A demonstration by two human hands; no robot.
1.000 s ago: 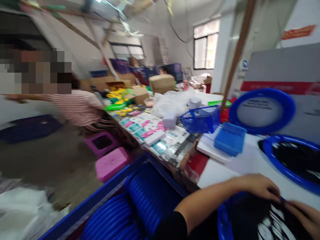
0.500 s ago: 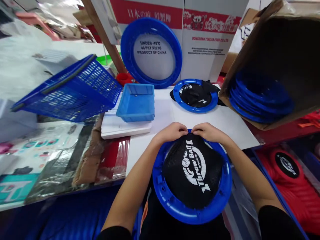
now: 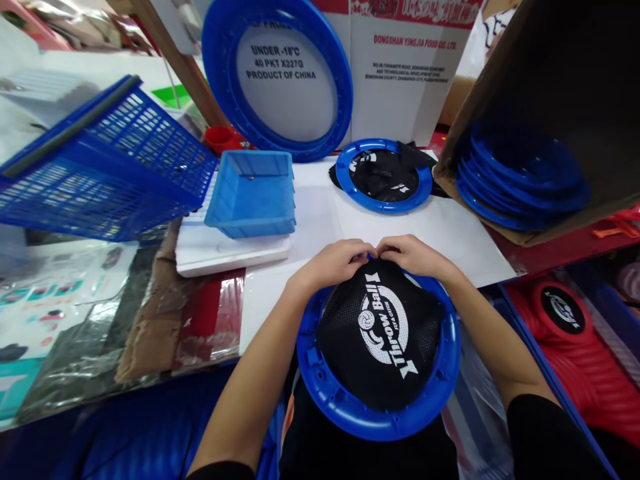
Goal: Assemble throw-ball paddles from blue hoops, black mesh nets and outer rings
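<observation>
A blue plastic ring (image 3: 350, 407) rests at the near table edge against my lap, with black mesh netting (image 3: 380, 333) printed "Throw Ball" stretched over it. My left hand (image 3: 333, 263) and my right hand (image 3: 413, 257) meet at the ring's far rim, fingers curled and pinching the net's edge there. A second blue ring with black net (image 3: 383, 175) lies flat further back on the white board (image 3: 320, 220).
A small blue tray (image 3: 250, 193) and a tilted blue basket (image 3: 100, 173) sit to the left. A large blue ring (image 3: 225, 80) leans on a white carton. A cardboard box with stacked blue rings (image 3: 520, 187) is at right, and red rings (image 3: 565, 327) lie below.
The view swung from the room and a co-worker at the left back down to the table. My hands stay at the ring's far rim; the ring sits slightly nearer and lower.
</observation>
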